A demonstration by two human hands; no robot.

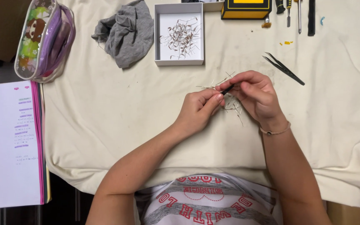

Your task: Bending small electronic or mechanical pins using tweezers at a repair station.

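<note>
Here, the white square box at the far side of the cloth-covered counter holds a loose tangle of thin wire-legged components; a clear pencil pouch lies far left. Your left hand and right hand meet at centre, thumbs and forefingers pinched on a short dark component, remaining fingers curled. A small scatter of loose components lies on the cloth beneath both hands. Black tweezers rest nearby, right.
</note>
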